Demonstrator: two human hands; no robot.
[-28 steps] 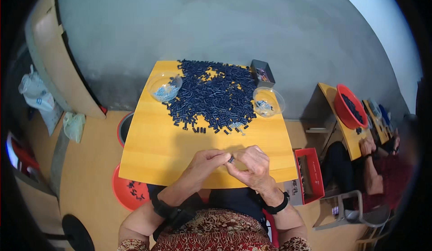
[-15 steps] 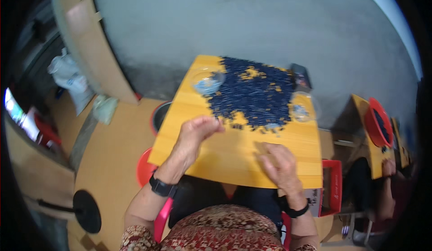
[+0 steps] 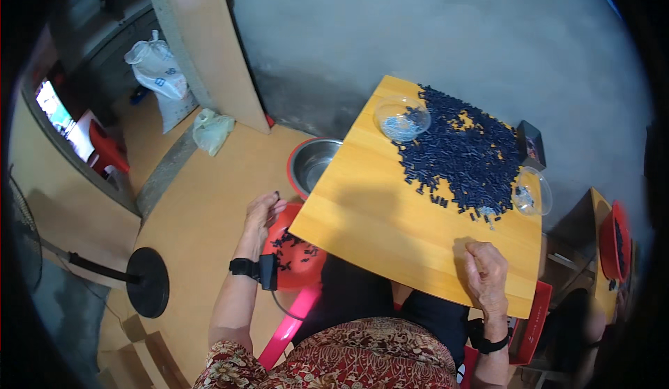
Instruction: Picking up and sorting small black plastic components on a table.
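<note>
Off the table's left edge, my left hand (image 3: 262, 215) is over the rim of a red basin (image 3: 306, 272) with small black pieces in it. Its fingers are pinched together, with a small black piece (image 3: 277, 194) showing at the tips. My right hand (image 3: 487, 269) is curled closed at the table's near right; whatever it may hold is hidden. A wide heap of short black cylindrical pieces (image 3: 463, 155) covers the far part of the yellow table (image 3: 348, 215). A few pieces lie apart at the heap's near edge, beside some small silvery bits (image 3: 490, 212).
A clear bowl (image 3: 403, 125) of small silvery parts stands left of the heap; another clear bowl (image 3: 531, 192) and a black box (image 3: 531, 145) stand right. A steel basin (image 3: 313, 162) is beyond the red one. A black round stand base (image 3: 147, 282) is on the floor.
My left hand has moved left from above the table to the red basin. My right hand has curled closed. The view has swung left, bringing more of the basins into sight.
</note>
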